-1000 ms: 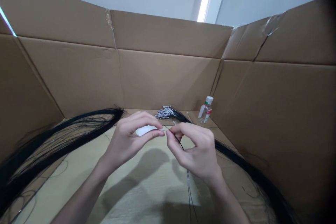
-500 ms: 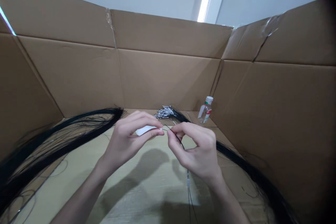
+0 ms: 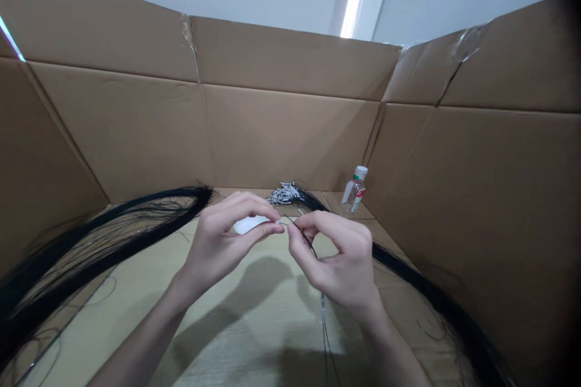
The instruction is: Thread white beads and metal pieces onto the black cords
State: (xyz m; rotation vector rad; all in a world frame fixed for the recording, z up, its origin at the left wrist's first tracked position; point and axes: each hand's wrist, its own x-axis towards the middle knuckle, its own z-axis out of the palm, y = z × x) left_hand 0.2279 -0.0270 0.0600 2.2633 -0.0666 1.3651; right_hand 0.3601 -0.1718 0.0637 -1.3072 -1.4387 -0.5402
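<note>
My left hand (image 3: 231,233) is closed in a pinch, thumb and fingertips together at the tip of a smooth white object (image 3: 249,225). Most of that object is hidden behind the fingers, so its kind is unclear. A short dark strand shows at the fingertips. Just to the right, my right hand (image 3: 338,254) pinches a thin black cord (image 3: 309,240), whose free end points up towards the left fingertips. Below the right hand hang thin black strands with a small pale sleeve (image 3: 323,313) around them. The two hands are close but apart.
Black strand bundles lie at left (image 3: 149,236) and right (image 3: 431,293). The right one ends in a cluster of small white-and-dark pieces (image 3: 285,193). A clear bottle (image 3: 354,190) with a white cap stands at the back right. Cardboard walls (image 3: 290,133) surround the work surface.
The hands hold nearly the same pose. The right hand and its cord have shifted very slightly left, and the hanging strands have swung a little left.
</note>
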